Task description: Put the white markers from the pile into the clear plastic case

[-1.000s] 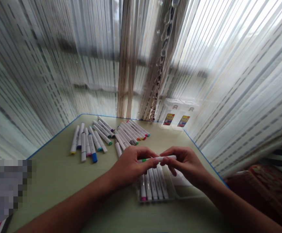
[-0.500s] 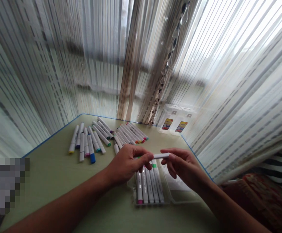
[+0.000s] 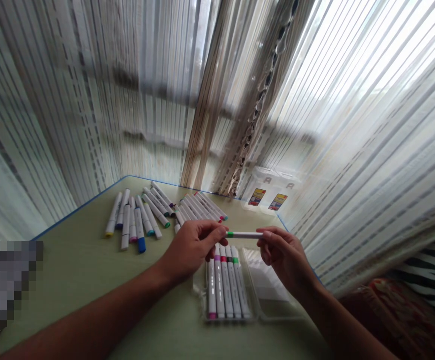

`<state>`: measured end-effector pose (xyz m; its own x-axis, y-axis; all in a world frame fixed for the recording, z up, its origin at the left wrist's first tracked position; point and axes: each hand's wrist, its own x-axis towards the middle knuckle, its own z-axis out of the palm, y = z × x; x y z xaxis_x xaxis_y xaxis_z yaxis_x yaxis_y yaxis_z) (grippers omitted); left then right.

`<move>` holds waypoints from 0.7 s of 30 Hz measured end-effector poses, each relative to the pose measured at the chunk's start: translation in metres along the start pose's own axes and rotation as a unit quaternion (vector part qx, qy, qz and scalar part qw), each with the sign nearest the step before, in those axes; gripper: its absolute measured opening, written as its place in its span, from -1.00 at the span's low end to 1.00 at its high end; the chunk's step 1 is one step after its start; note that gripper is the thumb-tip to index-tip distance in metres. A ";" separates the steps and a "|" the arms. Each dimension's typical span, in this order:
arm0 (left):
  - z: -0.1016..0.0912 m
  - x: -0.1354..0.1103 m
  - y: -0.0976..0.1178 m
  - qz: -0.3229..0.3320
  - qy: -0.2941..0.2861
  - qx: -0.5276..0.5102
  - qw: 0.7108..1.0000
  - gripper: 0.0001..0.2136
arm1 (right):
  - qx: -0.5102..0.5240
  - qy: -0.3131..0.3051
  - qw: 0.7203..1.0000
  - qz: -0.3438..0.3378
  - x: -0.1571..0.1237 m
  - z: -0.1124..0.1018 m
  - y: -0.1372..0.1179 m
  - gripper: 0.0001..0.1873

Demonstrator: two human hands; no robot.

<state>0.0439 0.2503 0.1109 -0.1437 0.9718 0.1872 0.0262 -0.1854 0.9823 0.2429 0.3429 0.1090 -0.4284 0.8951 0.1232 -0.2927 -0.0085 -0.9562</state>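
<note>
A white marker with a green band lies level between my two hands, above an open clear plastic case. My left hand pinches its left end, and my right hand pinches the right end. Below them, the case has several white markers standing side by side in its left half, with purple, red, dark and green bands showing. The case's right half lies folded open under my right hand. My left hand partly covers the upper ends of the markers in the case.
Loose markers with coloured ends lie in a group at the back left. Another row of markers lies behind my left hand. Two clear cases with labels stand against the striped curtain at the table's back edge.
My hands have moved slightly left and apart along the marker, so more of it shows, including its green band. The view has shifted a little.
</note>
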 end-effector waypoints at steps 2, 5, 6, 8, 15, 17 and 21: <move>0.000 0.001 0.000 0.002 0.014 -0.012 1.000 -0.74 | 0.005 0.005 1.000 0.003 0.000 0.000 0.000 -0.80; 0.000 0.001 -0.001 0.000 0.026 -0.021 0.999 -0.74 | 0.009 0.001 1.000 0.008 0.000 0.001 0.000 -0.78; 0.000 0.002 -0.002 -0.001 0.027 -0.020 0.999 -0.73 | 0.006 -0.005 1.000 0.010 0.000 0.001 0.000 -0.78; 0.000 0.002 -0.002 -0.001 0.023 -0.013 1.000 -0.73 | -0.008 -0.024 1.000 0.012 -0.002 0.001 0.001 -0.79; 0.006 -0.007 0.004 -0.011 -0.032 0.052 0.998 -0.76 | -0.155 -0.130 0.979 0.009 -0.011 0.001 0.005 -0.81; 0.009 -0.010 0.003 -0.012 -0.064 0.064 0.996 -0.76 | -0.197 -0.145 0.969 0.012 -0.013 0.002 0.005 -0.80; 0.012 -0.012 0.000 -0.012 -0.098 0.075 0.992 -0.75 | -0.239 -0.156 0.958 0.012 -0.016 0.003 0.005 -0.77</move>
<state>0.0572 0.2408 0.1085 0.0477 0.9883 0.1452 0.1749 -0.1513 0.9729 0.2455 0.3270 0.1032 -0.6869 0.7197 0.1009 0.1144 0.2442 -0.9629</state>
